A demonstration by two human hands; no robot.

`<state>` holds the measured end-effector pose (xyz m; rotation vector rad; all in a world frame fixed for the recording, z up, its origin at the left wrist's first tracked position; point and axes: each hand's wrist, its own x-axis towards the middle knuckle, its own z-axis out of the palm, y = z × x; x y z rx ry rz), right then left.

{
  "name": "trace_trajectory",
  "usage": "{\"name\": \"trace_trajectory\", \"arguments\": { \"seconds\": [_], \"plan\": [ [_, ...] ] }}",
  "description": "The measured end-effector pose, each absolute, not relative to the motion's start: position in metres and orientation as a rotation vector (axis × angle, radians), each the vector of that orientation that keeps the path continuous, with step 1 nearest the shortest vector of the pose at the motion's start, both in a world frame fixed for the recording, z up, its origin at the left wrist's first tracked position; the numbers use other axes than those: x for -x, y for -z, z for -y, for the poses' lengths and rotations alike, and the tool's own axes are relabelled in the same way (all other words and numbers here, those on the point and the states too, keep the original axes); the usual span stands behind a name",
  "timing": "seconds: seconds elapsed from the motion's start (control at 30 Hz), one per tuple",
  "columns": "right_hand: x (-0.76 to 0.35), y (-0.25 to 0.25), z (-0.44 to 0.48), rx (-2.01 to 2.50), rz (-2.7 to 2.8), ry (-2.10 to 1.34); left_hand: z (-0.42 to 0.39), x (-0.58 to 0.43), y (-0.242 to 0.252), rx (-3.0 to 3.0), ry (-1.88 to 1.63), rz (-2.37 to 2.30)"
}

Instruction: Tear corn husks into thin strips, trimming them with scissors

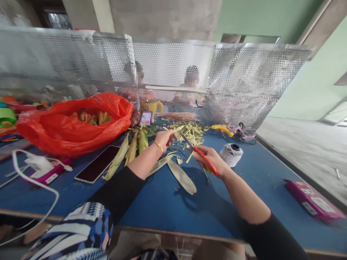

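My right hand is closed round the orange handles of a pair of scissors. The blades point up and left, toward my left hand. That hand pinches a pale green strip of corn husk close to the blade tips. Behind both hands lies a heap of cut husk strips. On the table below them rests a loose husk leaf. Left of my left forearm, several whole husks are spread out. Whether the blades touch the held strip I cannot tell.
A red plastic bag with husk-coloured contents stands at the left. Near it lie a phone and a white cable. At the right are a white spool, a yellow-handled tool and a purple packet. A perforated metal screen closes the back.
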<state>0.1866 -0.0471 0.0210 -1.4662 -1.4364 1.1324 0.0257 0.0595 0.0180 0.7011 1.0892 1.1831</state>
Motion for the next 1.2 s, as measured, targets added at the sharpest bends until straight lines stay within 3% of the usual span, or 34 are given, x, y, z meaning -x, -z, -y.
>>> {"name": "trace_trajectory", "arguments": {
  "seconds": [0.7,1.13,1.2],
  "plan": [
    [-0.178,0.001,0.037,1.504,1.229,-1.201,-0.055,-0.038,0.001,-0.838,-1.095,-1.095],
    [-0.175,0.011,0.038,1.503,1.326,-1.072,-0.052,-0.038,-0.003,-0.780,-1.087,-1.082],
    [-0.176,0.009,0.039,1.507,1.385,-0.915,-0.052,-0.037,-0.005,-0.754,-1.091,-1.087]
  ]
}}
